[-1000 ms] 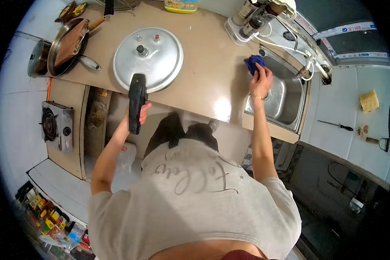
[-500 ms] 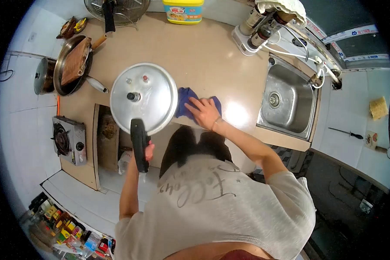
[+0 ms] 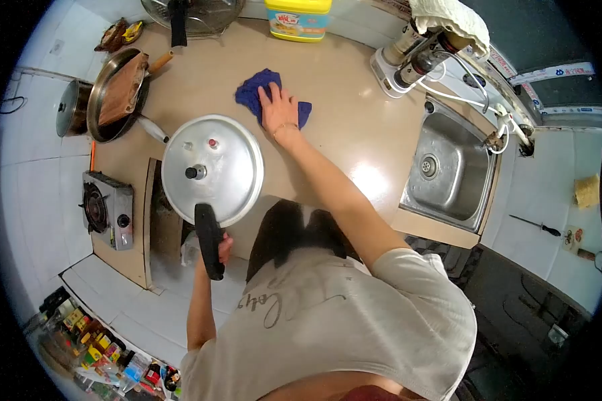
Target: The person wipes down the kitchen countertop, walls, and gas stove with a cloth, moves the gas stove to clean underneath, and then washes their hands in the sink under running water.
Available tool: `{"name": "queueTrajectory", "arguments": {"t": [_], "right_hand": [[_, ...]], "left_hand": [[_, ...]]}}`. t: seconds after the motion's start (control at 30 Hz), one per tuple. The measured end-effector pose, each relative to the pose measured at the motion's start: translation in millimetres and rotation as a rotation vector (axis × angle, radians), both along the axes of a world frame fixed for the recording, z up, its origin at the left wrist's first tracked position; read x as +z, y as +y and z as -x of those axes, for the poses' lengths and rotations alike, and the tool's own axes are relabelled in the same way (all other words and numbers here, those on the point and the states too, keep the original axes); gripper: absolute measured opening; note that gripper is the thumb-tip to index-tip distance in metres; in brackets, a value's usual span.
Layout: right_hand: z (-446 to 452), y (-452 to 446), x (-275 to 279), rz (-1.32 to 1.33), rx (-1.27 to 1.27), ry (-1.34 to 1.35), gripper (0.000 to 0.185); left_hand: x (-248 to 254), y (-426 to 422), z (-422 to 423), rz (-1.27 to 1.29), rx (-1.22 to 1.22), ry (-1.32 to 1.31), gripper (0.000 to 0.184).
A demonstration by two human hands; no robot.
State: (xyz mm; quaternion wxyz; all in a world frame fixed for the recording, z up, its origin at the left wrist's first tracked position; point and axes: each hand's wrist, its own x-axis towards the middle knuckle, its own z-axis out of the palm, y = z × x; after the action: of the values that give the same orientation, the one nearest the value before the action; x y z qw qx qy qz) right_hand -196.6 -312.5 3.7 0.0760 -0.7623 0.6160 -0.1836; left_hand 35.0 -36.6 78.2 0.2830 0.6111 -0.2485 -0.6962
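A silver pressure cooker (image 3: pixel 231 177) with its lid on is held at the counter's front edge by my left hand (image 3: pixel 225 247). The fingers are wrapped round its long black handle (image 3: pixel 208 240), which hides part of them. Whether the cooker's base touches anything is out of sight. Farther back, my right hand (image 3: pixel 280 115) presses on a crumpled dark blue cloth (image 3: pixel 251 93) on the beige counter (image 3: pixel 344 120). Its fingers grip the cloth from above, and cloth shows on both sides of the hand.
At left stand stacked pans with a wooden board (image 3: pixel 122 90) and a lidded pot (image 3: pixel 73 107). A gas stove (image 3: pixel 108 208) sits lower down. A yellow-lidded tub (image 3: pixel 297 20) is at the back. To the right are bottles (image 3: pixel 418 63) and a steel sink (image 3: pixel 448 167).
My right hand has slid the blue cloth away from me and left across the counter. The pressure cooker in my left hand has shifted slightly toward me.
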Motion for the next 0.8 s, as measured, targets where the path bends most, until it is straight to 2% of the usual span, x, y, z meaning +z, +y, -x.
{"name": "queueTrajectory", "arguments": {"t": [0.1,0.13,0.23,0.3,0.37,0.4,0.43,0.47,0.5,0.53,0.57,0.6,0.63,0.67,0.7,0.8], "right_hand": [[21.1,-1.3,-3.5,0.045,-0.250,0.024,0.041],[36.4,3.0,-8.4,0.072,-0.322,0.043,0.043],[99.9,36.0,-15.8,0.165,-0.455,0.051,0.042],[144.2,75.3,1.1,0.180,-0.546,0.095,0.040],[197.8,110.7,-6.7,0.261,-0.670,0.167,0.042],[222.5,126.0,1.0,0.249,-0.745,0.136,0.043],[252.8,140.9,1.7,0.196,-0.783,0.334,0.035],[287.3,155.2,-16.6,0.150,-0.890,0.345,0.033],[312.6,161.3,-9.6,-0.150,-1.079,0.113,0.032],[335.7,168.9,-14.2,-0.152,-1.131,0.243,0.028],[352.0,178.1,-15.0,0.010,-1.082,0.056,0.025],[337.1,176.0,8.3,0.167,-0.969,0.181,0.024],[307.4,164.7,40.5,0.207,-0.907,0.042,0.025],[280.7,147.8,62.1,0.259,-0.735,-0.033,0.026],[253.4,127.4,77.2,0.311,-0.569,-0.108,0.027],[163.1,52.9,95.4,0.321,-0.186,-0.324,0.028]], "left_hand": [[-2.7,1.9,-1.0,-0.026,0.001,-0.100,0.015],[4.8,-1.1,0.2,-0.074,0.042,0.007,0.014],[-4.7,1.5,-0.7,-0.151,0.093,-0.018,0.017],[-3.4,1.9,-3.2,-0.127,0.096,0.034,0.017],[-6.3,1.6,-10.1,-0.097,0.103,0.083,0.017],[-9.7,1.9,-16.8,-0.238,0.238,0.270,0.016],[-12.8,2.8,-23.6,-0.373,0.377,0.456,0.015],[-26.6,7.5,-30.1,-0.356,0.397,0.454,0.015],[-49.1,16.6,-35.7,-0.217,0.210,0.178,0.014],[-61.9,21.8,-39.4,-0.084,0.035,-0.099,0.014],[-58.2,18.4,-40.6,-0.067,0.084,-0.102,0.014],[-45.5,14.5,-41.7,-0.054,-0.042,-0.028,0.017],[-33.7,13.6,-42.8,-0.050,-0.179,0.044,0.041],[-27.0,8.3,-30.1,-0.217,0.032,0.048,0.015],[16.7,-12.0,-14.3,-0.045,-0.116,-0.161,0.021],[30.2,-18.5,-16.0,-0.101,-0.039,-0.029,0.027]]}}
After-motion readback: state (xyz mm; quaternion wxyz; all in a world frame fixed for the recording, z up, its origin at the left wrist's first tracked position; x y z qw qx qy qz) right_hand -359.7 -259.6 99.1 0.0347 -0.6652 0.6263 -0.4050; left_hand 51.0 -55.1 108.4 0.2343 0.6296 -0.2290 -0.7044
